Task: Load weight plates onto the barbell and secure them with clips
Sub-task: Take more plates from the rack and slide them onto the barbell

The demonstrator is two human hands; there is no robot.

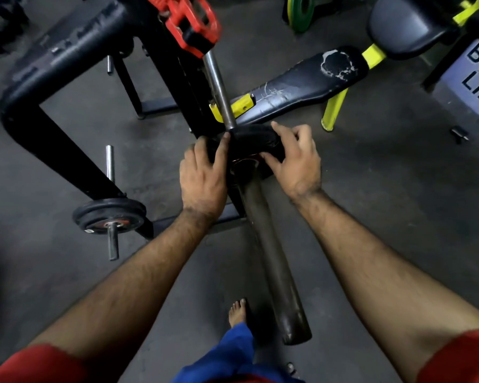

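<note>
A small black weight plate [253,138] sits on the barbell sleeve [271,252], far up the dark sleeve near its collar. My left hand [203,175] grips the plate's left edge, and my right hand [295,158] grips its right edge. The sleeve's free end points toward me, bare of plates. Beyond the plate the thin steel bar shaft [217,84] runs up to a red rack hook [194,23]. No clip shows on the sleeve.
A black rack frame [53,125] stands at left with plates stored on a peg [109,217]. A worn black bench with yellow legs [302,84] lies behind. Green plates [300,11] stand at the back. My bare foot [237,312] is below the sleeve.
</note>
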